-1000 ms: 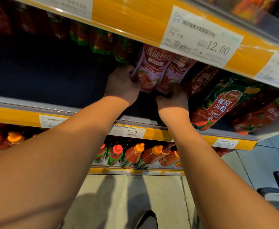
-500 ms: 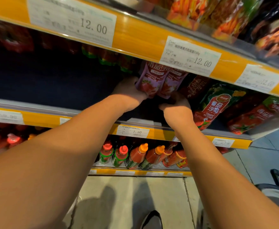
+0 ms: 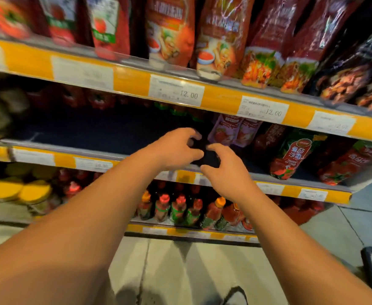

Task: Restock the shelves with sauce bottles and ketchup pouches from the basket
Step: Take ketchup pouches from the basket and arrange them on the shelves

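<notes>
Fingers on both hands are spread and curled with nothing in them: the left hand (image 3: 176,148) and right hand (image 3: 223,172) hover close together at the front lip of the middle shelf (image 3: 105,150), just short of the two purple ketchup pouches (image 3: 233,132) standing upright at the back. So the pouches look shelved, leaning a bit on each other. My worry is those floppy things tipping forward if a knuckle clips them, and then knocking the green-and-red ketchup pouch (image 3: 293,156) beside them to the right. Below sit the sauce bottles (image 3: 180,208), packed tight, so anything that slides off could land on their caps. The basket is hard to make out, maybe that dark edge far right.
</notes>
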`<state>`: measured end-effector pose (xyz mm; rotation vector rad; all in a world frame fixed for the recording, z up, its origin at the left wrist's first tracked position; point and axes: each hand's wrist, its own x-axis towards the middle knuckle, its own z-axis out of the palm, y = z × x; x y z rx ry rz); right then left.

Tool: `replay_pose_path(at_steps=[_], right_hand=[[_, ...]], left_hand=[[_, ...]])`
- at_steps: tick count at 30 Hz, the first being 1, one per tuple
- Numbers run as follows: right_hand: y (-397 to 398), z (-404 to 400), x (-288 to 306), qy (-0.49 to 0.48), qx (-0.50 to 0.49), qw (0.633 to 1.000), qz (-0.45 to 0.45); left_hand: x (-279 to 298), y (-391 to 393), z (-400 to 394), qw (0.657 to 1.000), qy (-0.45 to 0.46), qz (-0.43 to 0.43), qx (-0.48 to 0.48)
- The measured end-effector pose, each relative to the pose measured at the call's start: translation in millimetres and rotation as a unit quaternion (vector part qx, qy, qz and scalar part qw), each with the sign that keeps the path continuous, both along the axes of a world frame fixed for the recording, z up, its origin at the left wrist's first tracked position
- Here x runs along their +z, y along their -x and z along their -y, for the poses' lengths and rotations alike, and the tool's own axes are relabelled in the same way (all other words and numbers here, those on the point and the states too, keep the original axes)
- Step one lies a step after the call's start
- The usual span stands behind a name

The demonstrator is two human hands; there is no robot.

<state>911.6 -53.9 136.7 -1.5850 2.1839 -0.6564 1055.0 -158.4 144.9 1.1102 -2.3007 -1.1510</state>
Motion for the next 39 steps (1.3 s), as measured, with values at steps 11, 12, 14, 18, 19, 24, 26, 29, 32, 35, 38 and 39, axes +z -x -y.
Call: replay_pose_path(at_steps=[11, 12, 14, 18, 19, 24, 26, 29, 32, 35, 38, 39], right_hand=[[-181, -19, 8, -0.04, 0.187, 0.981, 0.034], [-201, -20, 11, -0.047, 0.213, 0.975, 0.036], [-238, -21, 19, -0.049, 0.26, 0.964, 0.027], [-324, -20, 33, -0.064, 0.367, 0.927, -0.032], [-346, -21, 34, -0.071, 0.394, 0.915, -0.048], [-449, -34, 26, -0.119, 0.512, 0.844, -0.111], [-482, -44, 15, -0.139, 0.544, 0.818, -0.126], [-522, -59, -5, -0.159, 0.571, 0.798, -0.111], [-544, -75, -29, -0.188, 0.572, 0.794, -0.079], [-540, -90, -57, -0.202, 0.543, 0.815, -0.029], [-530, -88, -73, -0.218, 0.536, 0.816, 0.001], [-528, -84, -74, -0.216, 0.525, 0.823, 0.022]], left_hand=[[-3, -339, -103, 0.984, 0.077, 0.063, 0.146], [-9, -373, -119, 0.98, 0.063, 0.074, 0.174], [-25, -433, -147, 0.972, 0.045, 0.081, 0.217], [-60, -544, -209, 0.945, 0.011, 0.098, 0.313], [-68, -567, -225, 0.934, 0.005, 0.104, 0.341], [-107, -644, -281, 0.883, -0.089, 0.197, 0.417], [-127, -664, -292, 0.858, -0.132, 0.231, 0.439], [-155, -678, -293, 0.817, -0.181, 0.253, 0.485], [-179, -676, -285, 0.795, -0.234, 0.271, 0.49], [-213, -670, -278, 0.766, -0.306, 0.303, 0.477], [-249, -665, -275, 0.732, -0.36, 0.282, 0.505], [-260, -663, -275, 0.708, -0.376, 0.269, 0.534]])
